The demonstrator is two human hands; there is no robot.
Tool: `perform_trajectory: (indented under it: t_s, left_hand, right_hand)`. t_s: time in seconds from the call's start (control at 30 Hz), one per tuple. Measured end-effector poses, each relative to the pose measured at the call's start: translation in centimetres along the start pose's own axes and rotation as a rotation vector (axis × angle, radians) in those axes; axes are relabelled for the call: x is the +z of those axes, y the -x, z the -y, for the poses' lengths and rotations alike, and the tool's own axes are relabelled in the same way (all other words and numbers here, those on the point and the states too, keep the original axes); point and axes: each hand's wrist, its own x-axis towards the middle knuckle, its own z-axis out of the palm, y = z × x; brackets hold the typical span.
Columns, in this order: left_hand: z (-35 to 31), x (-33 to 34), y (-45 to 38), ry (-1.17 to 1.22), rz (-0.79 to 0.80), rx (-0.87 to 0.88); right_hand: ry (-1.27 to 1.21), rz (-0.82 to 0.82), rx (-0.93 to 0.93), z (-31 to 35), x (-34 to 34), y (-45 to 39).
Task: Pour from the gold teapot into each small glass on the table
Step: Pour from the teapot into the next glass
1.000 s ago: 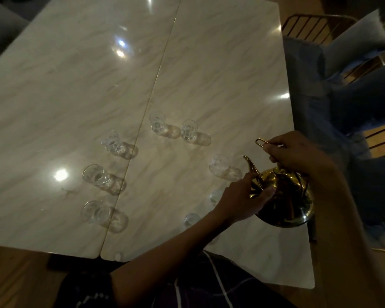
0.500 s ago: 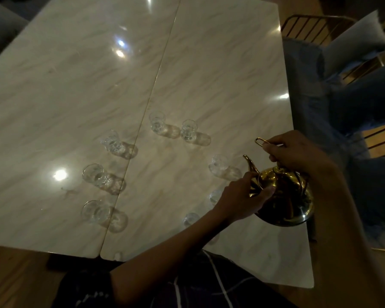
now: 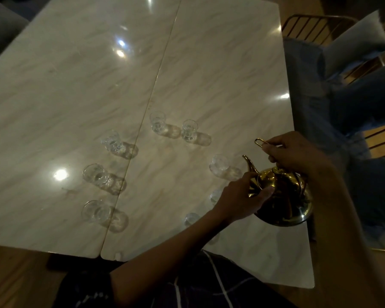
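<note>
While the right hand [image 3: 296,156] is gripping the thin gold handle [image 3: 261,142] above the teapot [image 3: 282,200], the left hand [image 3: 238,202] is curling around the pot's front, with its thumb pressing on the shiny side just under the spout [image 3: 249,164]. The teapot is sitting near the right edge of the table [image 3: 209,63], close to the person. Its spout is pointing up and away, toward one glass [image 3: 219,164] just beside it.

Eight small glasses are standing on the table in a loose ring. Two [image 3: 157,121] [image 3: 189,129] are standing side by side at the far end. Three are lining up on the left: one [image 3: 111,141] farther off, one [image 3: 93,174] in the middle, and one [image 3: 93,211] nearest. Two more [image 3: 216,194] [image 3: 191,218] are peeking out from behind the left hand and arm, and they are partly hidden. It is too dim to tell if any glass is holding a drink.

A seam is running down the middle of the pale marble top. Bright light spots are shining on it. A chair [image 3: 316,25] with a grey pillow [image 3: 353,38] is standing past the right edge.
</note>
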Motion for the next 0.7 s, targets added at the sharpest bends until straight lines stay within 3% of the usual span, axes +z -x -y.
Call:
perform_trajectory:
  t_s: [0.3, 0.7]
  left_hand:
    - [1.9, -0.1, -0.4, 0.012, 0.005, -0.028]
    - [6.0, -1.0, 1.8, -0.067, -0.002, -0.066]
  right_hand:
    - [-0.029, -0.050, -0.008, -1.0, 1.8, -0.4]
    - [-0.273, -0.173, -0.041, -4.2, 7.5, 2.8]
